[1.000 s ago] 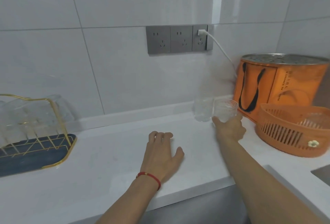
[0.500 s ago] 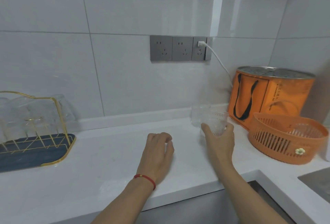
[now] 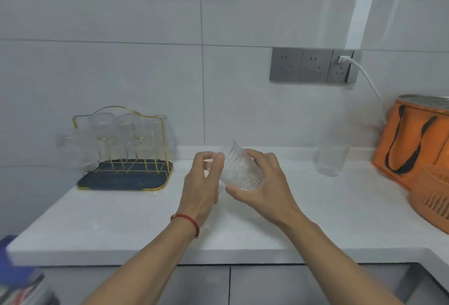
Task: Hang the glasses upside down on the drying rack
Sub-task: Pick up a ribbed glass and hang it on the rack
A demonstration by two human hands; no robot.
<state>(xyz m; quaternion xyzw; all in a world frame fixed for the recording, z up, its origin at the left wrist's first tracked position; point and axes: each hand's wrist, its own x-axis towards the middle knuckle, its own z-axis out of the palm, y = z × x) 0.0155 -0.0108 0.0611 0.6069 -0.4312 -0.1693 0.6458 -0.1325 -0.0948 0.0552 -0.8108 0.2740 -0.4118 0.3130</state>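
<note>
Tilting between both hands' grip, the ribbed glass point(image 3: 239, 168) hangs above the counter point(image 3: 315, 207).

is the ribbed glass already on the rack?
No: the ribbed glass is tilted in mid-air between the left hand and right hand, well right of the drying rack.

Seeing clear glass point(image 3: 239, 171) showing ribbed, beaded pattern. Rack point(image 3: 121, 139) showing gold wire over dark navy tray point(image 3: 126, 179), gold-edged. Noting red cord bracelet point(image 3: 187, 219) circling left wrist. Counter point(image 3: 121, 219) reading white, faintly speckled. Wall tiles point(image 3: 121, 74) looking pale grey. Sockets point(image 3: 313, 65) showing dark grey, plug point(image 3: 343, 59) white. Bag point(image 3: 413, 144) glowing orange, black straps. Basket point(image 3: 432, 198) showing orange, slotted.
</note>
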